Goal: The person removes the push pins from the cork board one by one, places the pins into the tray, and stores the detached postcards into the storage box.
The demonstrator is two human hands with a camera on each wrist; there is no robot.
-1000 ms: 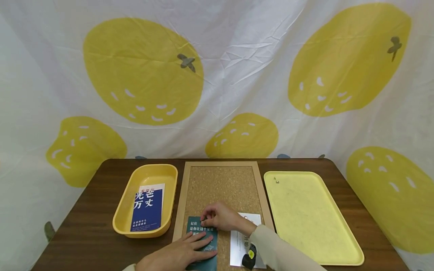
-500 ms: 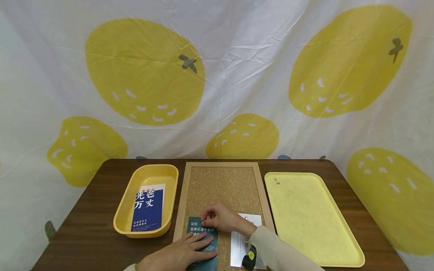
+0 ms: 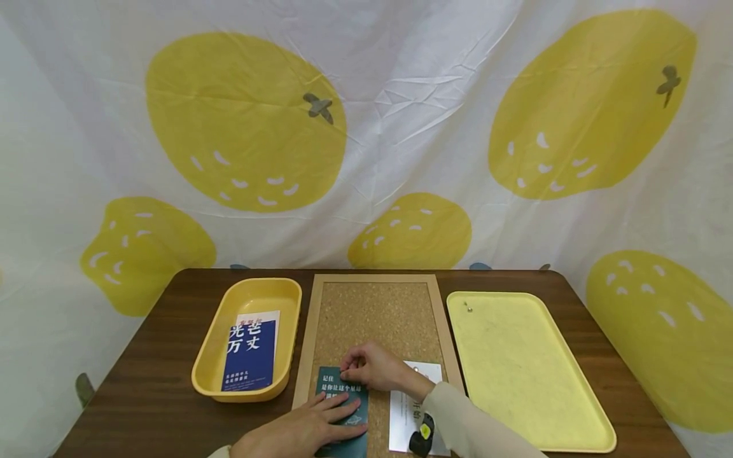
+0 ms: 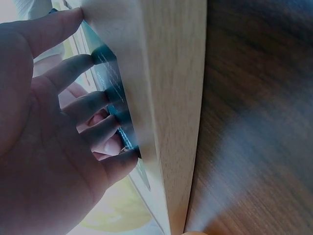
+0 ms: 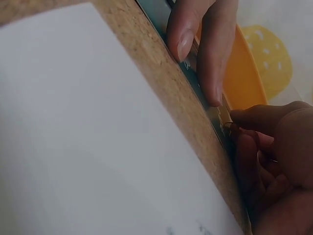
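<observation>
A dark green card (image 3: 328, 385) with white writing lies on the lower left part of a cork board (image 3: 375, 318). My left hand (image 3: 294, 427) rests on it with fingers spread; in the left wrist view its fingertips (image 4: 100, 100) touch the card beside the wooden frame. At the card's upper edge, my right hand (image 3: 375, 367) pinches a small pin (image 5: 228, 125) between thumb and curled fingers. Only a bit of the pin shows, and whether its point is in the cork is hidden. Right of the green card lies a white card (image 3: 401, 420), partly under the right forearm, with a pin near its top.
On the left stands a yellow-orange basin (image 3: 200, 366) with a blue card (image 3: 249, 362) over a white one. A pale yellow tray (image 3: 527, 369) lies on the right, with small metal pins (image 3: 469, 309) near its far left corner. A lemon-print cloth hangs behind the table.
Both hands stay in place on the green card, and nothing has been picked up or let go. The head view has shifted very slightly.
</observation>
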